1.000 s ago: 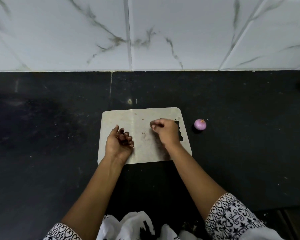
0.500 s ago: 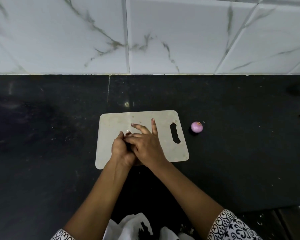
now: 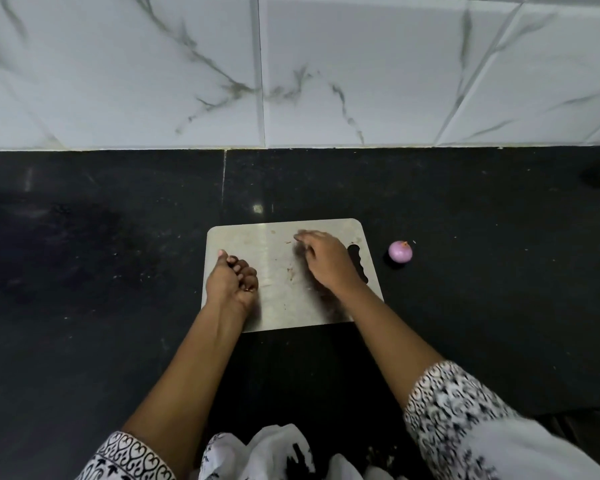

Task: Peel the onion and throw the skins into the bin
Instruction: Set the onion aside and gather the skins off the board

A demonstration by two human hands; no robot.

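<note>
Hands apart again, gathering scraps off the board (image 3: 243, 242).

Left hand (image 3: 231, 282) cupped shut on skins; right hand (image 3: 326, 259) pinches far bits. Onion (image 3: 400, 251) peeled, bin next.

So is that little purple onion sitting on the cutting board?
No, the onion rests on the black counter, apart from the cutting board's right edge.

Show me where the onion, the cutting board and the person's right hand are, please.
onion (image 3: 400, 251), head view, middle of its purple peeled side.
cutting board (image 3: 278, 268), head view, bare surface between the two hands.
right hand (image 3: 326, 259), head view, back of the hand, over the board.
</note>
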